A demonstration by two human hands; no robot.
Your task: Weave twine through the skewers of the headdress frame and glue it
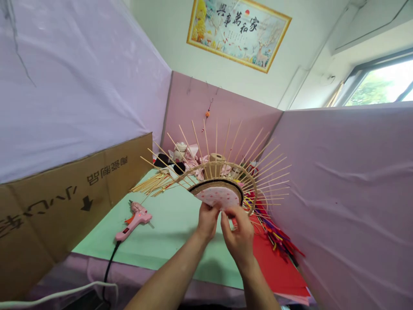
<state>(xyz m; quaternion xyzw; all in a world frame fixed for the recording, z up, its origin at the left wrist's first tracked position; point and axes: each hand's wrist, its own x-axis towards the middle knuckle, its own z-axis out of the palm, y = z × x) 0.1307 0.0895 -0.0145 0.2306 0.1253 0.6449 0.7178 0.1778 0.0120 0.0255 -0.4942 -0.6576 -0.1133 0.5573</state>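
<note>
A half-round fan-shaped craft piece (219, 196) is held up over the table, tilted toward me. Its middle is white cloth with pink dots, edged by a dark band and a brown cord band. Thin wooden sticks (217, 146) fan out from it, crossed by a ring of twisted cord (256, 189). My left hand (208, 219) grips the lower edge of the cloth, thumb pressed on it. Close beside it, my right hand (238, 230) has its fingers bent and pinched near the same edge; whatever lies between those fingertips is too small to make out.
A pink glue gun (137, 219) with a black cord lies on the green sheet (174, 230) at left. Loose sticks (151, 183) lie behind it. Colourful pipe cleaners (280, 239) rest on red sheets (274, 269) at right. Cardboard (106, 181) and cloth-covered panels (342, 193) wall the table.
</note>
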